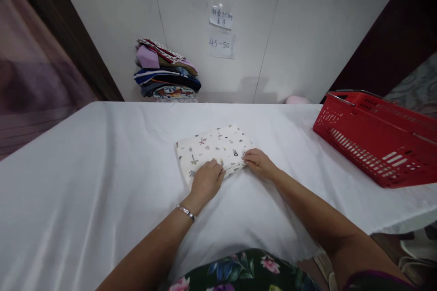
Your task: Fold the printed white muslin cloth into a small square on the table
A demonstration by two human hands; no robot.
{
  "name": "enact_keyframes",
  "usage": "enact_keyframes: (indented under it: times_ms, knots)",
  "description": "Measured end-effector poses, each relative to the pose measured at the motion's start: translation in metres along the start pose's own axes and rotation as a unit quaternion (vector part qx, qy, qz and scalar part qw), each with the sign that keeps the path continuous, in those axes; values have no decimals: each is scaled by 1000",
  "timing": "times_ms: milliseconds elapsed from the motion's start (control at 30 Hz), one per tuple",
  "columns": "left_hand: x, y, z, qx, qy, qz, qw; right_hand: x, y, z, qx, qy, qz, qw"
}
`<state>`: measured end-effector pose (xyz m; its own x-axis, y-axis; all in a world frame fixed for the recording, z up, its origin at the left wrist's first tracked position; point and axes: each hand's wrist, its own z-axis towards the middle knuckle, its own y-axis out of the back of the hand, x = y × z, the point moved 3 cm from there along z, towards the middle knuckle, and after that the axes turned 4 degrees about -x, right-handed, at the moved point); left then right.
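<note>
A folded white cloth with small printed figures lies flat in the middle of the table, its layered edge toward me. My left hand rests on the near edge of the cloth, fingers closed around the layers there. Farther right, my right hand pinches the near right corner between thumb and fingers. Part of the near side of the cloth is hidden under my left hand.
A white tablecloth covers the table. On the right stands a red plastic basket. Behind the far edge is a stack of folded fabrics against the wall, near paper labels.
</note>
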<state>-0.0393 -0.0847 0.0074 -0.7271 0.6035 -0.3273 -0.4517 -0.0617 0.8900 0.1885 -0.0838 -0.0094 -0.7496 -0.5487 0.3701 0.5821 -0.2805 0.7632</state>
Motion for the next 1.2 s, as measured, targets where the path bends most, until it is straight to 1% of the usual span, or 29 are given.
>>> enact_keyframes:
  times_ms: [67, 167, 233, 300, 500, 633, 733, 833, 933, 1200]
  knots:
    - [1, -1, -2, -6, -7, -4, 1000, -1, 0, -3, -14, -6, 22, 1000]
    - [3, -1, -4, -14, -3, -20, 1000, -2, -3, -8, -28, -40, 46, 998]
    - [4, -2, -4, -11, 6, -28, 1000, -4, -5, -10, -41, -64, 48, 996]
    - [5, -3, -3, -6, 14, -36, 999, -5, -7, -11, -50, -71, 46, 995]
    - [5, -2, 0, -5, 28, -56, 998, -3, -10, -8, -35, -49, 12, 998]
    - [3, -1, -1, -10, 20, -48, 999, -1, -10, -7, -77, -56, 12, 995]
    - [2, -1, -2, -32, -1, -23, 999, 2, -8, -8, -105, -54, 1, 993]
    - [0, -3, -3, -42, -37, 31, 998, 7, -6, -9, -90, -30, -26, 995]
    - [-2, -4, -5, -34, -45, 64, 996, 10, -4, -9, -66, -1, -46, 997]
    - [-1, -3, -8, -35, -42, 47, 997, 10, -1, -12, -63, 23, -43, 997]
